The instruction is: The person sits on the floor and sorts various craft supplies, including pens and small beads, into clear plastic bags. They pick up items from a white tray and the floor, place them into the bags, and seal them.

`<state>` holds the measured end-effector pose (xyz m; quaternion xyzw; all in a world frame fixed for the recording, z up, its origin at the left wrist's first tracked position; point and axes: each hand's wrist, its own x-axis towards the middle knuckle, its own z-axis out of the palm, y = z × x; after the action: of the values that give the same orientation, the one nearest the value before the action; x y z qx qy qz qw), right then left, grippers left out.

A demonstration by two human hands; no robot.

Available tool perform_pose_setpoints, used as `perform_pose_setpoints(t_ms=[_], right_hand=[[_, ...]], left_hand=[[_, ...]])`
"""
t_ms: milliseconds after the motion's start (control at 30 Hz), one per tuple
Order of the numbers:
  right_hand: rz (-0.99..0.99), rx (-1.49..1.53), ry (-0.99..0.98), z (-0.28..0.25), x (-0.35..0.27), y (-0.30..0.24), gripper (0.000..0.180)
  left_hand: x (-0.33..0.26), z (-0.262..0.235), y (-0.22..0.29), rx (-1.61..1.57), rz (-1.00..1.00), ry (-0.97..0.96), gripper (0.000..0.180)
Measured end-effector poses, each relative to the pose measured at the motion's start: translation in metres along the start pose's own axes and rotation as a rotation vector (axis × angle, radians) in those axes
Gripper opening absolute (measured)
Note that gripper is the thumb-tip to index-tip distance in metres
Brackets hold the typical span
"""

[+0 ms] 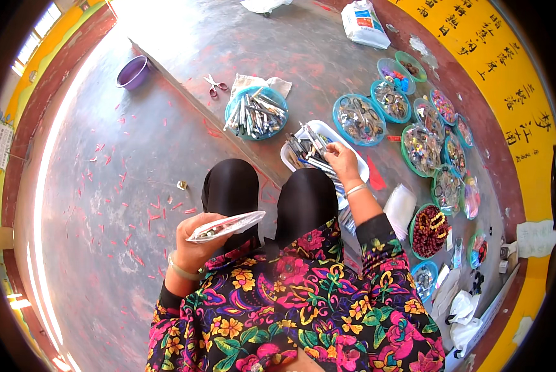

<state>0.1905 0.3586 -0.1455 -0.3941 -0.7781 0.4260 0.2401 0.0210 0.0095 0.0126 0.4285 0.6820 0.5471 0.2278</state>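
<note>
Head view: I see left hand (190, 245) gripping small clear bag (238, 224). Right hand (345, 163) over white tray (350, 141), fingers at pens (300, 149) inside; can't tell if they pinch one. Blue basket (281, 100) on floor (179, 142) ahead, between both hands.

Black floral top (290, 266) in pink, yellow and green, dark cuffs (375, 228), black trousers (231, 186), pale bangles (355, 189)
</note>
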Motion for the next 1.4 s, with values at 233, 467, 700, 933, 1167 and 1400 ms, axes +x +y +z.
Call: perform_pose_setpoints(t_ms=[233, 467, 700, 933, 1167, 1400], right_hand=[[0.060, -0.668, -0.038, 0.027, 0.032, 0.054, 0.024], [0.164, -0.777, -0.015, 0.043, 0.033, 0.075, 0.020], [0.176, -0.482, 0.050, 0.023, 0.022, 0.072, 0.027], [0.370, 0.761, 0.209, -0.014, -0.022, 0.031, 0.019], [0.238, 1.238, 0.131, -0.043, -0.076, -0.013, 0.026], [-0.043, 1.151, 0.021, -0.074, -0.106, -0.096, 0.028]], left_hand=[[0.006, -0.002, -0.001, 0.006, -0.047, 0.015, 0.017], [0.009, -0.002, -0.003, 0.027, -0.048, -0.020, 0.017], [0.010, -0.001, 0.003, 0.037, 0.004, -0.031, 0.017], [0.004, 0.000, 0.002, -0.074, 0.000, -0.045, 0.017], [0.001, 0.006, -0.003, -0.077, 0.033, -0.034, 0.016], [-0.002, 0.005, -0.005, -0.064, 0.102, -0.053, 0.021]])
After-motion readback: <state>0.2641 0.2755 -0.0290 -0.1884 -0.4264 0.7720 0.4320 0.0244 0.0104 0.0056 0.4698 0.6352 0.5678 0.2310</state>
